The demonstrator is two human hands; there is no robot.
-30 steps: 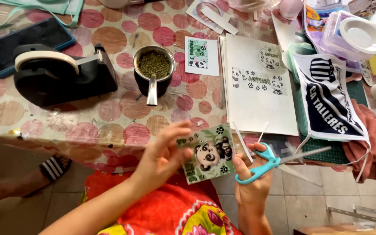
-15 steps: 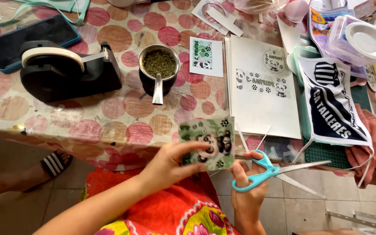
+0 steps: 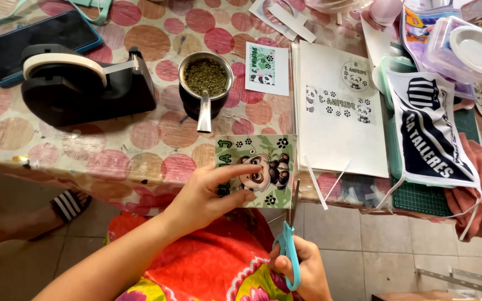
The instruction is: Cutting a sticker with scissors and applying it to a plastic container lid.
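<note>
Panda card [image 3: 259,167] sits at the table edge [image 3: 112,173], pinched between your left hand's [image 3: 207,192] thumb and fingers. Your right hand [image 3: 302,273] grips teal scissors [image 3: 289,245] below it, blades meeting the card's right edge; cup of green herb [image 3: 205,83] behind.

We see a table [image 3: 112,150] with a dotted cloth. Left of the cup [image 3: 205,83]: tape dispenser [image 3: 79,83], phone [image 3: 29,42]. Right: paper sheets [image 3: 341,128].
</note>
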